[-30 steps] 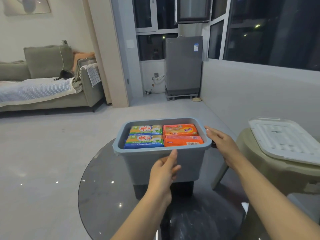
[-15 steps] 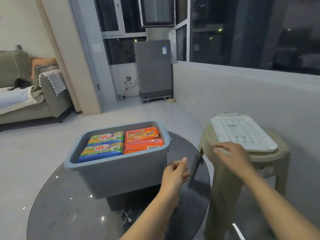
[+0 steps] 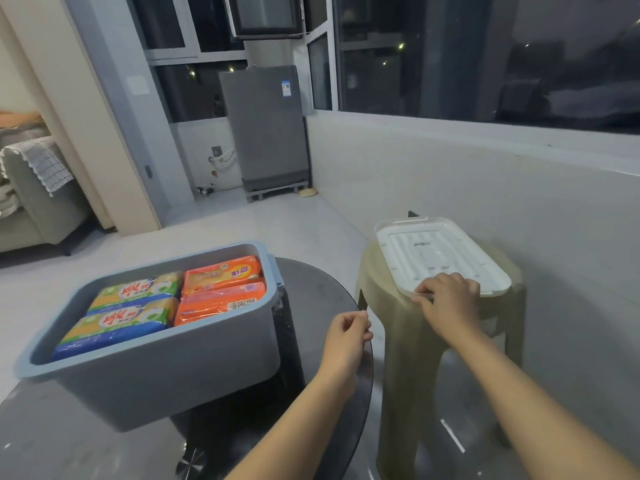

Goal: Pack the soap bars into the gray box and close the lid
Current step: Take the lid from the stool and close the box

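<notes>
The gray box [image 3: 180,368] stands open on a round dark glass table [image 3: 322,282]. Inside it lie two yellow-green-blue soap bars [image 3: 121,306] on the left and two orange soap bars [image 3: 221,289] on the right. The white lid [image 3: 436,251] lies flat on a beige plastic stool [image 3: 391,327] to the right of the table. My right hand [image 3: 448,299] rests on the lid's near edge, fingers curled over the rim. My left hand [image 3: 346,337] hovers over the table's right edge with loosely curled fingers and holds nothing.
A gray appliance [image 3: 266,126] stands at the far wall under the windows. A sofa [image 3: 31,199] with a checked cloth is at the far left. A low white wall [image 3: 485,188] runs behind the stool.
Both hands left the box. My right hand moved right and reached the lid's near edge. My left hand drifted right off the box. The view swung right.
</notes>
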A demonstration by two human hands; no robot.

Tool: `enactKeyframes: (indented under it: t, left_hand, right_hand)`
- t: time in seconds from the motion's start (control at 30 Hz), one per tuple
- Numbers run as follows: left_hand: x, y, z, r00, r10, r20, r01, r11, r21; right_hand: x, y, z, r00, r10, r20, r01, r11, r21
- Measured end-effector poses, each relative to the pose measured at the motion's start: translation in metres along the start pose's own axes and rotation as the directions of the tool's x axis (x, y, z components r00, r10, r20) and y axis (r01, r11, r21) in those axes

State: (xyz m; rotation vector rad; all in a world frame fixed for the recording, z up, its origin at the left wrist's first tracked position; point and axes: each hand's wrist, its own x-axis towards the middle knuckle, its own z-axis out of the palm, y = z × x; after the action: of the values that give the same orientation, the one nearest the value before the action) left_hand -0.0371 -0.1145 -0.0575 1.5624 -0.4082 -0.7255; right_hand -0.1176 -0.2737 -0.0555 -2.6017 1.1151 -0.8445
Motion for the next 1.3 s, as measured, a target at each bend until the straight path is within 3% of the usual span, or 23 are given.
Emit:
enactKeyframes:
  t: [0.1, 0.2, 0.33, 0.47, 0.6, 0.7, 0.8, 0.97, 1.17, 1.3]
  left_hand:
    - [-0.004, 0.009, 0.001, 1.000, 0.019, -0.003, -0.019, 1.000, -0.007]
    - [-0.011, 0.024, -0.001, 0.996, 0.087, 0.010, -0.087, 0.996, -0.015]
    - [-0.023, 0.050, -0.009, 0.980, 0.199, 0.007, -0.198, 0.979, -0.047]
    - [-0.032, 0.075, -0.024, 0.961, 0.275, 0.022, -0.274, 0.961, -0.040]
    - [-0.045, 0.095, -0.044, 0.939, 0.345, -0.002, -0.345, 0.939, -0.001]
    - [-0.052, 0.108, -0.069, 0.897, 0.436, -0.077, -0.431, 0.899, 0.074]
    - [-0.057, 0.120, -0.102, 0.831, 0.525, -0.185, -0.496, 0.849, 0.183]
    - [-0.063, 0.126, -0.159, 0.701, 0.634, -0.327, -0.494, 0.762, 0.418]
    - [-0.066, 0.122, -0.218, 0.601, 0.660, -0.450, -0.491, 0.750, 0.444]
    - [-0.067, 0.117, -0.247, 0.603, 0.591, -0.535, -0.466, 0.806, 0.365]
  right_hand:
    - [-0.002, -0.010, -0.008, 0.994, -0.075, -0.084, 0.086, 0.988, 0.128]
    - [-0.006, -0.027, -0.025, 0.973, -0.061, -0.224, 0.126, 0.948, 0.291]
    - [-0.016, -0.054, -0.056, 0.908, 0.074, -0.412, 0.174, 0.829, 0.532]
    - [-0.030, -0.080, -0.083, 0.870, 0.213, -0.444, 0.181, 0.700, 0.691]
    - [-0.035, -0.104, -0.093, 0.878, 0.329, -0.347, 0.137, 0.522, 0.842]
    - [-0.035, -0.119, -0.098, 0.905, 0.367, -0.216, 0.108, 0.294, 0.950]
    - [-0.034, -0.133, -0.099, 0.950, 0.310, -0.042, 0.055, -0.032, 0.998]
    - [-0.027, -0.150, -0.098, 0.977, 0.173, 0.122, -0.054, -0.353, 0.934]
    - [-0.019, -0.175, -0.085, 0.957, 0.022, 0.288, -0.238, -0.508, 0.828]
    - [-0.015, -0.191, -0.067, 0.908, -0.041, 0.418, -0.384, -0.482, 0.788]
